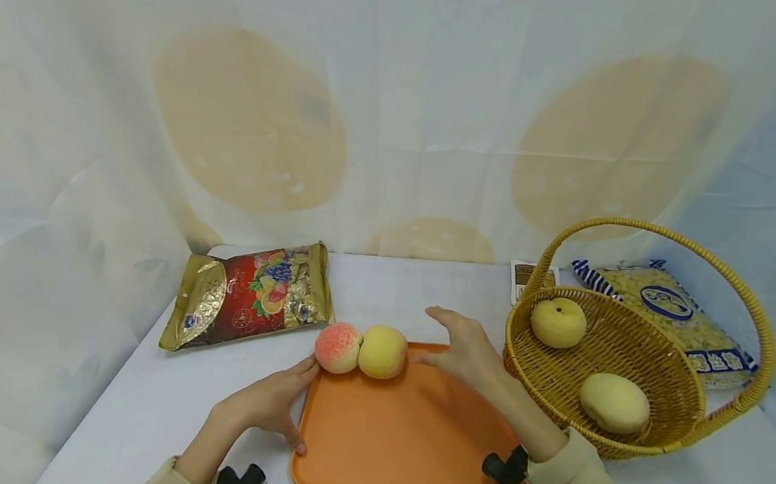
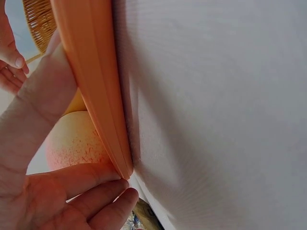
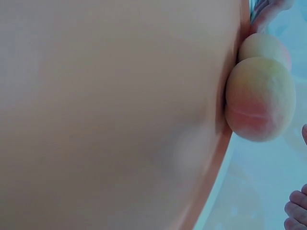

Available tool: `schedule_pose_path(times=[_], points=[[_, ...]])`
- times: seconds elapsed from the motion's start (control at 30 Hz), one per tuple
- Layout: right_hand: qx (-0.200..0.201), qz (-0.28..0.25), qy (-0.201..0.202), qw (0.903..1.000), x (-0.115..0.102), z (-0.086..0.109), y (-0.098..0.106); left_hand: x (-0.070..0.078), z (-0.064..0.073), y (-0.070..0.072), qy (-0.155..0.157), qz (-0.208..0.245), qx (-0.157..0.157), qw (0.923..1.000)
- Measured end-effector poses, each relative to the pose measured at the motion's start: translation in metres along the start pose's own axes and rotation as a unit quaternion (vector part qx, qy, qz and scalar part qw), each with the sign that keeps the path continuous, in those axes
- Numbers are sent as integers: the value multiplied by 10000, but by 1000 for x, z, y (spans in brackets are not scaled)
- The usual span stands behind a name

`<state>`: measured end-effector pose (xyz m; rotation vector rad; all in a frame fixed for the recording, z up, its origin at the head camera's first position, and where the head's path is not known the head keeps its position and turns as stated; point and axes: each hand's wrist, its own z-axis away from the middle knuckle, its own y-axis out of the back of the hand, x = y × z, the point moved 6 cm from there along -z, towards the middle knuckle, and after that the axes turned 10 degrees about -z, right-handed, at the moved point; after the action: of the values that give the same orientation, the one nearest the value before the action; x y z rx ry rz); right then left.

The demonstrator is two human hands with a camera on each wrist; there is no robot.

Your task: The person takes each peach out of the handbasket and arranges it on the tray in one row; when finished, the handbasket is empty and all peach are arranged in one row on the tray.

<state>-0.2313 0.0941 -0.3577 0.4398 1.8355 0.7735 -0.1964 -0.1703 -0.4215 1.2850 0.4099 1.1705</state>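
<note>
The right hand [image 1: 467, 347] held nothing, its grip wide: thumb and fingers spread over the back of the orange tray [image 1: 413, 441], the gap between them facing left. The yellow peach [image 1: 382, 352] lay just left of that grip, apart from it. Beyond it, touching it, was the red-speckled peach [image 1: 337, 348] — the two in a side-to-side row at the tray's back left corner, matching the tray's long axis. The left hand [image 1: 269, 400] was nearer the red-speckled peach, its grip spread too, thumb and fingertips against the tray's left edge; whether it touched the peach I could not tell. Farther out on the surface [image 1: 128, 411] stood a wicker basket [image 1: 627, 337] at right — and a candy bag [image 1: 253, 297] lay back left.
</note>
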Motion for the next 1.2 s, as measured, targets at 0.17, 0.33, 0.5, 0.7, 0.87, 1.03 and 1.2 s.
schedule_pose_path(times=[0.17, 0.33, 0.5, 0.7, 0.87, 1.03, 1.2], points=[[61, 79, 59, 9999, 1, 0, 2, 0, 0, 0, -13, 14, 7, 10000], [118, 197, 67, 9997, 2, 1, 5, 0, 0, 0, -21, 15, -6, 10000], [178, 187, 4, 9997, 4, 1, 9, 1, 0, 0, -43, -26, 1, 10000], [274, 200, 45, 9994, 7, 1, 15, 0, 0, 0, -48, -50, -11, 10000], [347, 169, 82, 9992, 9, 2, 18, -1, 0, -1, -57, -64, -6, 10000], [398, 163, -33, 9991, 12, 3, 24, 0, 0, 0, -47, -54, -1, 10000], [374, 140, -26, 9992, 13, 3, 28, 0, 0, 1, -30, -33, -9, 10000]])
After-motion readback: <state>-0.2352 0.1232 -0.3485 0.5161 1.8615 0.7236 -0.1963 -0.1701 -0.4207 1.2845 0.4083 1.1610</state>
